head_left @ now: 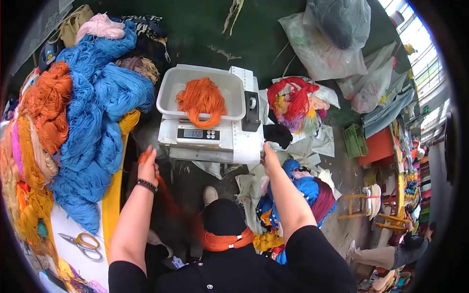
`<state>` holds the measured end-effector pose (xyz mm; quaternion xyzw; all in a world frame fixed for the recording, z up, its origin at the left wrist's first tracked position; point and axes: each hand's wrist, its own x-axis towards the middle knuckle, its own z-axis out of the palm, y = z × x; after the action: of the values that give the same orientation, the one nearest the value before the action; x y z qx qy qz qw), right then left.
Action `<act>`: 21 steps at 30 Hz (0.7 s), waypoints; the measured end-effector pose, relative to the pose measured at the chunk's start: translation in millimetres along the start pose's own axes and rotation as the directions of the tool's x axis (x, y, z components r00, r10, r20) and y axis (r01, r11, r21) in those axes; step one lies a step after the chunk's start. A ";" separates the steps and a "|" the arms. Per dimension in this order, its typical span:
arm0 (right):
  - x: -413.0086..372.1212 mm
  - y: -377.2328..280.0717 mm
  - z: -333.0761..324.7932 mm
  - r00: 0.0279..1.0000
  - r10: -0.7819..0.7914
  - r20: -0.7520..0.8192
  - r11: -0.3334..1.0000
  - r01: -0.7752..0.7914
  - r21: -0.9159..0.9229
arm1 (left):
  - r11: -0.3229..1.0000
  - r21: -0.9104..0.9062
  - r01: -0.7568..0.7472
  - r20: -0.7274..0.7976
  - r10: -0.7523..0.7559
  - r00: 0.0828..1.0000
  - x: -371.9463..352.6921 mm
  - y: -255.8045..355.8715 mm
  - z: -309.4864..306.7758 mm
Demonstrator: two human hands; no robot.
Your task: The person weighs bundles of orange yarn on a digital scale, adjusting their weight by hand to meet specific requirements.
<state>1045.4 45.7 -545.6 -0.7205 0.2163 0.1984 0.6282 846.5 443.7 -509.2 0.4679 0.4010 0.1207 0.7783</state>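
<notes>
My left hand [148, 168] is closed around orange yarn [168, 198], which hangs below it in a motion-blurred strand. My right hand [271, 160] is at the right front corner of a small white stand [195, 153], its thumb up and its other fingers curled at the edge, partly hidden. On this stand is a digital scale [222, 134] with a lit display. A pale plastic tray [167, 93] sits on the scale and holds a bundled orange skein [202, 97]. More orange yarn [215, 241] with white ties loops around my neck.
At left, a table [73, 224] carries a heap of blue yarn [83, 141], orange skeins [49, 102] and scissors [83, 245]. Colourful yarn bundles [293, 102] and plastic bags [322, 44] lie right of the stand. Another person [386, 254] is at far right.
</notes>
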 end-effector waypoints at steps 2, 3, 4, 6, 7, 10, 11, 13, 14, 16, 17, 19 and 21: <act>5.8 4.8 4.7 0.998 0.006 0.058 0.999 -0.008 0.039 | 1.000 0.017 0.020 -0.053 -0.019 0.998 32.8 -7.7 15.8; 11.4 7.9 5.3 0.995 -0.041 0.090 0.997 0.035 0.063 | 0.999 0.003 0.054 -0.074 -0.053 0.996 46.6 -12.3 21.4; 17.5 9.7 6.5 0.988 -0.089 0.122 0.993 0.079 0.090 | 0.992 -0.029 0.126 -0.061 -0.128 0.990 57.5 -17.4 23.7; 5.7 -1.2 15.0 0.975 -0.090 0.205 0.974 0.043 0.221 | 0.988 -0.063 0.140 -0.042 -0.143 0.989 63.2 -16.5 30.6; -4.2 -7.1 20.5 0.979 -0.115 0.170 0.972 0.075 0.221 | 0.985 -0.084 0.153 -0.018 -0.155 0.988 63.6 -13.6 33.4; -8.2 -5.5 22.6 0.975 -0.174 0.140 0.963 0.139 0.229 | 0.993 0.078 0.087 0.011 -0.088 0.996 57.3 -1.5 41.1; -9.3 -5.2 23.1 0.975 -0.174 0.138 0.960 0.137 0.245 | 0.990 0.114 0.081 0.006 -0.082 0.997 57.5 -0.3 41.4; -5.7 4.9 21.3 0.969 -0.223 0.103 0.946 0.190 0.264 | 0.992 0.098 0.084 -0.012 -0.084 0.996 49.6 -2.9 41.0; -5.9 9.1 19.1 0.969 -0.225 0.101 0.943 0.191 0.271 | 0.992 0.095 0.079 -0.012 -0.078 0.997 44.0 -6.0 38.6; -9.0 21.5 14.5 0.967 -0.252 0.044 0.954 0.240 0.182 | 0.994 0.069 0.081 -0.024 -0.079 0.997 32.8 -13.1 30.6; -12.4 27.2 12.0 0.967 -0.249 0.045 0.953 0.237 0.186 | 0.993 0.064 0.097 -0.036 -0.094 0.995 27.3 -14.8 26.6; -19.3 36.9 6.8 0.977 -0.210 0.038 0.966 0.202 0.162 | 0.995 0.067 0.075 -0.049 -0.072 0.996 15.2 -18.5 20.8; -26.4 49.0 4.9 0.972 -0.233 0.035 0.963 0.226 0.149 | 0.995 0.062 0.079 -0.054 -0.076 0.996 3.5 -19.2 15.5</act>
<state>995.9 46.5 -571.6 -0.6879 0.1285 0.1270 0.7030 856.6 425.7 -523.1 0.4732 0.4426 0.0897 0.7564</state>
